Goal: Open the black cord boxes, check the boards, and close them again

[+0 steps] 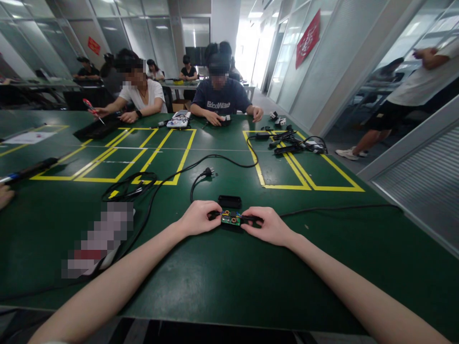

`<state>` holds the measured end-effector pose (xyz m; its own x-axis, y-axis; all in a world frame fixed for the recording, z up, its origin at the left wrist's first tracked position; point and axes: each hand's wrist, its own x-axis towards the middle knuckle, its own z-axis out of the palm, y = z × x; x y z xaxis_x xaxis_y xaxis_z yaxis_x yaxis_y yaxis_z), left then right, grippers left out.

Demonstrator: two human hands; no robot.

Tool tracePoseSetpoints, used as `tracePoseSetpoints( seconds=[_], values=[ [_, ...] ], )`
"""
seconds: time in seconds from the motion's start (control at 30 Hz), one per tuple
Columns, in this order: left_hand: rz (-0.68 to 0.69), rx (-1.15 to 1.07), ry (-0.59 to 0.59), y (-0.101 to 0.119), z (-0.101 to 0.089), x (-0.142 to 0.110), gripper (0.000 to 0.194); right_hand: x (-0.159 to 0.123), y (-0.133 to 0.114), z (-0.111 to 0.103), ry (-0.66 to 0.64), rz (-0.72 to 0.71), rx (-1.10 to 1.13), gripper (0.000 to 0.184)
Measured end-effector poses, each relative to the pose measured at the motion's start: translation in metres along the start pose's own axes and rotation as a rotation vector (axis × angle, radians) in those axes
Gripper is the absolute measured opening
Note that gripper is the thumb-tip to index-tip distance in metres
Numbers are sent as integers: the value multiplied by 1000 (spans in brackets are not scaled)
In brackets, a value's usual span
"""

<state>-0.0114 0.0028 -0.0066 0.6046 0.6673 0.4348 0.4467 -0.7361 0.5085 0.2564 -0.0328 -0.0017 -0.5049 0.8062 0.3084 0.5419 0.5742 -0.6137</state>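
Note:
A small green circuit board point(231, 218) with copper-coloured coils and coloured wires is held between my two hands, just above the table. My left hand point(200, 218) pinches the black cable end point(214, 215) at the board's left side. On the other side, my right hand point(268, 224) is closed around a second black cable end point(253, 219). Directly behind the board lies a black plastic case half point(230, 201), its hollow side up. Another dark case part point(232, 229) shows partly below the board. A black power plug point(208, 172) rests beyond my left hand.
On the green table point(172, 277), a coiled black cable point(129, 188) and a pixelated object point(103, 239) lie left of my hands. Yellow tape point(287, 187) marks rectangles farther back. Black cables and adapters point(297, 142) are piled back right. Two co-workers point(220, 93) sit opposite, handling things.

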Motion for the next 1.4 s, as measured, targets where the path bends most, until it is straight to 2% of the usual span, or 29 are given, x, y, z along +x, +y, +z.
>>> tracePoseSetpoints(
  seconds=[0.13,0.27,0.4,0.47,0.73,1.03,1.1,1.2,1.4],
  values=[
    [15,-33,31,2,-2,1,7,-1,0,-1,4,11,1,27],
    [55,-69,-11,7,-7,1,9,0,1,1,34,8,-13,24],
    [41,-15,-97,8,-11,2,35,0,0,3,54,28,-33,21],
    [39,23,-105,7,-11,2,39,0,0,3,60,20,-48,19],
    [54,65,-125,6,-7,2,27,-1,4,4,52,-74,-87,11],
    [31,127,-90,8,-5,2,27,1,-1,6,88,-63,-109,8],
    [33,109,-86,8,-6,2,22,2,-2,6,83,-52,-112,6],
    [8,51,-70,8,-7,2,3,3,-2,5,89,-51,-114,5],
    [-14,-27,-40,4,-9,6,9,2,0,4,115,-40,-144,12]
  ],
)
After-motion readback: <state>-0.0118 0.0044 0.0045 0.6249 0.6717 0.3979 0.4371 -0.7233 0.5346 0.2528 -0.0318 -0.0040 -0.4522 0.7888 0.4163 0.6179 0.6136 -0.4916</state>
